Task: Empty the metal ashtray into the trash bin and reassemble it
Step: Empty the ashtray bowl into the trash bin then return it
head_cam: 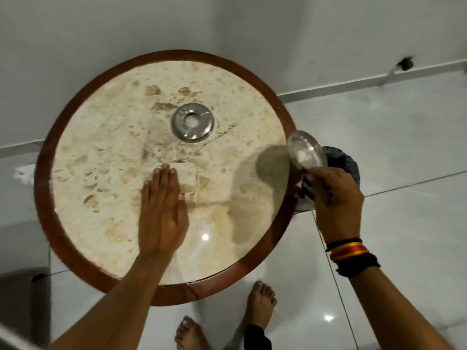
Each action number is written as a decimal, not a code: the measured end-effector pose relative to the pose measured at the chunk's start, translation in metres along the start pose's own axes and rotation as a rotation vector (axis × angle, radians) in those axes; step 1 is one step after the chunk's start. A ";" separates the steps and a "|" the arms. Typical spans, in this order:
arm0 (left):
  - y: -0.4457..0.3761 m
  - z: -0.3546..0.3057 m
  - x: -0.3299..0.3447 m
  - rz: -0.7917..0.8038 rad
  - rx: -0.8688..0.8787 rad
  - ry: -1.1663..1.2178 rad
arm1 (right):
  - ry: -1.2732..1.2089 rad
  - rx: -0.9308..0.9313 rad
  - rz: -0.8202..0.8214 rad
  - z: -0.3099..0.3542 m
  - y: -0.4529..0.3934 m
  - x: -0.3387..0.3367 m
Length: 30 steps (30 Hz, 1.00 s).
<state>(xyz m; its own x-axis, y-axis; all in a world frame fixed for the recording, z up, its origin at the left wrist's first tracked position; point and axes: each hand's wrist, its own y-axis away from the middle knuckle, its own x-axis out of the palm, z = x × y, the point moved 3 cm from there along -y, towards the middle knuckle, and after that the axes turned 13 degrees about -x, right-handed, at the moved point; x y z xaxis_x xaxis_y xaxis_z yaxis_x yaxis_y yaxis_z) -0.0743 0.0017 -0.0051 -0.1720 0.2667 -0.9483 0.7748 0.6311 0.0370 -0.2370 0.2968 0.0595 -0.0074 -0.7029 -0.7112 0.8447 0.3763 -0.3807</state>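
Note:
The ashtray's metal lid (pixel 193 122), a shiny ring with a round hole in the middle, lies on the round marble table (pixel 101 147) toward its far side. My right hand (pixel 334 195) grips the ashtray's metal bowl (pixel 307 154) by its lower rim and holds it tilted at the table's right edge, above the trash bin (pixel 346 162). The bowl looks blurred, with something pale inside. The bin has a dark liner and stands on the floor, mostly hidden by my hand and the table. My left hand (pixel 163 208) rests flat on the tabletop, fingers together, holding nothing.
The table has a red-brown wooden rim (pixel 43 198) and stands close to a white wall. Glossy grey floor tiles spread to the right. My bare feet (pixel 261 301) stand just below the table's near edge. A small dark object (pixel 405 63) sits by the far-right wall.

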 end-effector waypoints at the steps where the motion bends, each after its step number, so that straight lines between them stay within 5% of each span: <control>1: 0.000 0.011 -0.004 -0.012 -0.015 -0.010 | -0.095 0.126 -0.050 -0.013 -0.002 -0.003; 7: -0.003 0.011 -0.004 0.025 0.005 0.022 | -0.785 1.018 -0.347 -0.131 -0.002 -0.001; 11: -0.004 0.012 0.000 0.021 0.002 0.035 | -1.164 1.338 -0.496 -0.181 0.014 0.026; 18: -0.006 0.013 0.008 0.023 -0.022 0.029 | -1.197 1.470 -0.641 -0.211 0.037 0.046; 30: -0.007 0.010 0.005 0.044 -0.012 0.052 | -0.760 1.447 -0.352 -0.210 0.062 0.035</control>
<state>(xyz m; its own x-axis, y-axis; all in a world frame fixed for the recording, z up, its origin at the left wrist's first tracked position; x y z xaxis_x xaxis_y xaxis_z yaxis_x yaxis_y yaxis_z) -0.0740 -0.0087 -0.0129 -0.1699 0.3314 -0.9281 0.7750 0.6266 0.0818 -0.2976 0.4224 -0.1134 -0.4131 -0.9026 -0.1211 0.6261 -0.3780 0.6820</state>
